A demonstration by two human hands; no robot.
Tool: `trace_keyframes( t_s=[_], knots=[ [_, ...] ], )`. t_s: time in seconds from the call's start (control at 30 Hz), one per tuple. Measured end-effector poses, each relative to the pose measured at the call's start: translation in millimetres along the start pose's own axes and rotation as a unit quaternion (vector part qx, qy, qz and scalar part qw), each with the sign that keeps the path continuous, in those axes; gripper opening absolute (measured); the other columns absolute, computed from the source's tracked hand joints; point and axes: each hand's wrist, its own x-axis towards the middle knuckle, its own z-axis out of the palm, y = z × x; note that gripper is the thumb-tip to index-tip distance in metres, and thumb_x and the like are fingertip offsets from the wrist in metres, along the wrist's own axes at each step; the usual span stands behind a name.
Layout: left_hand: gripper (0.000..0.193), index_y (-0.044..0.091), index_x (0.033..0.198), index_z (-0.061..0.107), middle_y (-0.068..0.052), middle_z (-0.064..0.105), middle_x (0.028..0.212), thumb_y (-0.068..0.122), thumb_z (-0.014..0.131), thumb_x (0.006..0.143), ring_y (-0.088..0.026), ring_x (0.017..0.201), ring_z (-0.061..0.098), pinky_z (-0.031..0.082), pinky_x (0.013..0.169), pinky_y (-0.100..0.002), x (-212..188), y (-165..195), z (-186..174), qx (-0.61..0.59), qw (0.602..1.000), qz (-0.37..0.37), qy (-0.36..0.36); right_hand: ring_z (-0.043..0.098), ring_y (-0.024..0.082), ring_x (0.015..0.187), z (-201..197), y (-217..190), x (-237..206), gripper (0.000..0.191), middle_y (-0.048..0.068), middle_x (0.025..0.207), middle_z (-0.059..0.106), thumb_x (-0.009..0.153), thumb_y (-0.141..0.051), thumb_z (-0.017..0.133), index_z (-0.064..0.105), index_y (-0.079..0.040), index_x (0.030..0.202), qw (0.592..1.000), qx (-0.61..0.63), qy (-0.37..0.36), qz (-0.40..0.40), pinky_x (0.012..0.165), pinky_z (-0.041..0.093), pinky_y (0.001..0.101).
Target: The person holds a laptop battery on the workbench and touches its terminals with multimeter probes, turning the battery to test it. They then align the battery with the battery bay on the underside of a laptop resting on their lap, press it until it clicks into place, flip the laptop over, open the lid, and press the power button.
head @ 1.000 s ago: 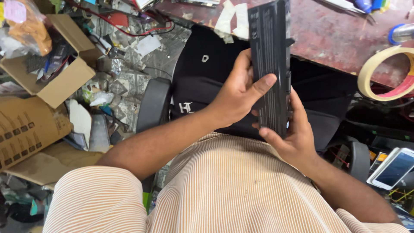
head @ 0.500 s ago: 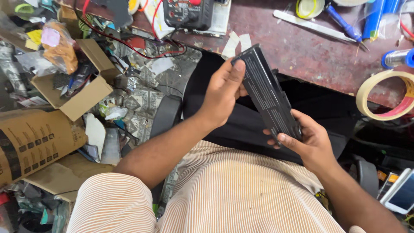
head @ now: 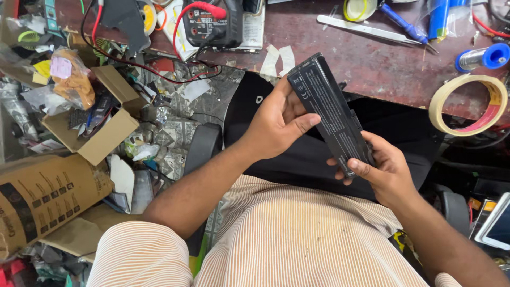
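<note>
A long black battery pack [head: 332, 117] is being held above the lap, gripped by the left hand [head: 276, 125] and right hand [head: 385, 170]. Its casing is being kept closed; the surface [head: 372, 58] tools are lying untouched.

One view only, worn on the head and looking steeply down the person's own chest, so the striped shirt [head: 297, 234] fills the bottom edge and both forearms run up into the picture. It sits close to the lap, while the surface [head: 372, 64] runs across the top (its far part cut off). Cluttered floor [head: 175, 133] shows at the left.
</note>
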Motion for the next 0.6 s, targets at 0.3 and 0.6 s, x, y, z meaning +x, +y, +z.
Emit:
trace_keyframes(
  t_s=[0.3,0.6],
  knots=[
    [0.076,0.003,0.161,0.019,-0.013,0.051,0.147,-0.007,0.064,0.101,-0.022,0.137,0.057,0.047,0.121,-0.039,7,4,0,0.021,0.998,-0.007,-0.061,0.076,0.020,0.078,8,1,-5,0.056,0.020,0.104,0.077,0.088,-0.012,0.072,0.052,-0.001,0.139,1.000,-0.018,0.018,0.001,0.060,0.060,0.0295],
    [0.068,-0.001,0.159,0.025,-0.027,0.051,0.152,-0.006,0.062,0.102,-0.038,0.138,0.057,0.050,0.123,-0.052,9,33,-2,0.143,0.985,-0.006,-0.092,0.072,0.011,0.075,29,-5,-7,0.063,0.009,0.102,0.078,0.090,-0.019,0.073,0.049,-0.006,0.147,0.998,-0.054,-0.001,-0.038,0.060,0.057,0.0232]
  ],
)
